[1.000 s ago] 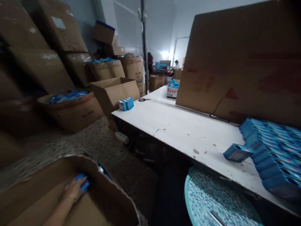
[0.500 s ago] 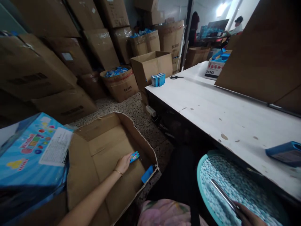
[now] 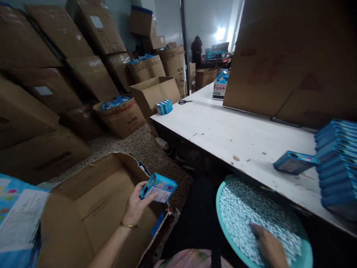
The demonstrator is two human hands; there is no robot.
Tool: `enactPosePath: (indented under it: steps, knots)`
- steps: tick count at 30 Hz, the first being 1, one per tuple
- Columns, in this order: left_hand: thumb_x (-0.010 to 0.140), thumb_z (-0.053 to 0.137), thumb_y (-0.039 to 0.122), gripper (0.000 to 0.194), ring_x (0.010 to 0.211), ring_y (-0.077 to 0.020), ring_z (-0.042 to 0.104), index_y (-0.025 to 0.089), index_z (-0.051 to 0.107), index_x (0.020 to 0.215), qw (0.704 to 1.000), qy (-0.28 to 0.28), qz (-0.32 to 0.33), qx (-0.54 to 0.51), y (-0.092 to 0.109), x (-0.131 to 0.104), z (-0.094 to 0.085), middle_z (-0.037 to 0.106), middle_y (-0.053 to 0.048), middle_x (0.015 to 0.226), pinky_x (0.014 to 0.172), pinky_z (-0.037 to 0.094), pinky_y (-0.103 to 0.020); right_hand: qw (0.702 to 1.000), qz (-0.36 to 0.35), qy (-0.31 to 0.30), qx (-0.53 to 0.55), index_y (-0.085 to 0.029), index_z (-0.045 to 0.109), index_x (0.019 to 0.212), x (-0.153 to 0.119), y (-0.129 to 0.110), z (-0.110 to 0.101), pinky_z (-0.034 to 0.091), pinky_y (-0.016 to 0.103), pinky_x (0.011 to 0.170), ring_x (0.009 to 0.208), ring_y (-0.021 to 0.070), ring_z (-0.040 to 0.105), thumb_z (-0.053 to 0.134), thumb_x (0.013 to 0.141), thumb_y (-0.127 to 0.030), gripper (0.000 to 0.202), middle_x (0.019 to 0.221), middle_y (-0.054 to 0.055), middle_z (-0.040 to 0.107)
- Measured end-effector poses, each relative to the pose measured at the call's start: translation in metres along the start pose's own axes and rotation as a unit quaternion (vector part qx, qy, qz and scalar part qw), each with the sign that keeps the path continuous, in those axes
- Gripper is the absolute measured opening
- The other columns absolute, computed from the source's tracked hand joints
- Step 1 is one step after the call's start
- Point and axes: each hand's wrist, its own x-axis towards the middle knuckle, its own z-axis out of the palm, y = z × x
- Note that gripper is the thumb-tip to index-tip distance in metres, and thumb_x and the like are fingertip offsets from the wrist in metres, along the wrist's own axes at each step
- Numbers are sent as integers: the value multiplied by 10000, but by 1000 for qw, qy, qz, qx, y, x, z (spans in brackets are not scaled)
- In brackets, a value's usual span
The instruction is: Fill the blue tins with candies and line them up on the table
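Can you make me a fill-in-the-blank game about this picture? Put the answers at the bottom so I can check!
1. The left hand holds a small box whose main color is ____.
2. The hand over the round tub of pale pieces is the person's ____ one.
3. On the white table, the black cutting tool with finger loops is a pair of ____.
4. The large open box below the left hand is made of brown ____.

Missing words: blue; right; scissors; cardboard.

Two bare hands [image 3: 136, 204], one gold bracelet [image 3: 129, 225], one turquoise basin [image 3: 306, 255] and one held blue box [image 3: 166, 187] show. One white table [image 3: 212, 126] bears one pair of scissors [image 3: 183, 102] and stacked blue boxes [image 3: 334, 167] too crowded to count
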Motion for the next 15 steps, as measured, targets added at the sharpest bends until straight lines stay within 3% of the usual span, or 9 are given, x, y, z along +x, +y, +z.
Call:
enactPosePath:
  steps: [2, 4, 6, 8, 12, 15]
  knots:
    - [564, 710, 319, 544, 756, -160, 584, 169, 479, 1033, 993, -71, -23, -87, 20, -5, 45, 620, -14, 832, 718, 474, -278, 999, 40, -5, 7, -264, 648, 1016, 7, -22, 8, 446, 381, 795, 941, 259, 590, 367, 677, -207, 444, 1009, 81, 652]
    - [567, 714, 274, 518, 752, -151, 583, 167, 487, 1020, 977, -156, -39, -140, 30, -10, 89, 625, -12, 821, 726, 469, -274, 997, 32, -7, 73, -226, 662, 995, 12, -33, 7, 428, 392, 803, 981, 280, 566, 379, 719, -240, 396, 1025, 100, 645]
    - [578, 709, 253, 480, 750, -142, 580, 169, 493, 998, 962, -224, -42, -152, 32, -11, 128, 621, -7, 816, 733, 462, -270, 981, 14, 2, 195, -179, 689, 908, 16, -33, 2, 409, 375, 829, 985, 273, 561, 445, 708, -255, 325, 979, 118, 658]
    - [585, 701, 265, 449, 731, -132, 575, 169, 500, 975, 957, -260, -22, -126, 30, -10, 162, 611, 4, 791, 723, 457, -262, 971, 26, 10, 237, -176, 685, 896, 17, -27, -4, 419, 323, 814, 948, 225, 578, 473, 696, -240, 299, 957, 88, 667]
    - [583, 683, 311, 429, 714, -124, 552, 169, 521, 954, 944, -322, 77, -19, 27, -7, 210, 593, 17, 778, 699, 445, -248, 958, 53, 17, 282, -131, 664, 936, 11, -13, -23, 452, 267, 660, 727, 163, 600, 467, 710, -256, 325, 793, 60, 675]
    - [608, 652, 328, 411, 718, -128, 543, 174, 526, 967, 923, -350, 149, 60, 25, -10, 236, 592, 14, 798, 696, 432, -246, 947, 48, 18, 317, -125, 656, 953, 0, -11, -55, 416, 234, 516, 548, 124, 534, 464, 723, -311, 353, 652, 27, 638]
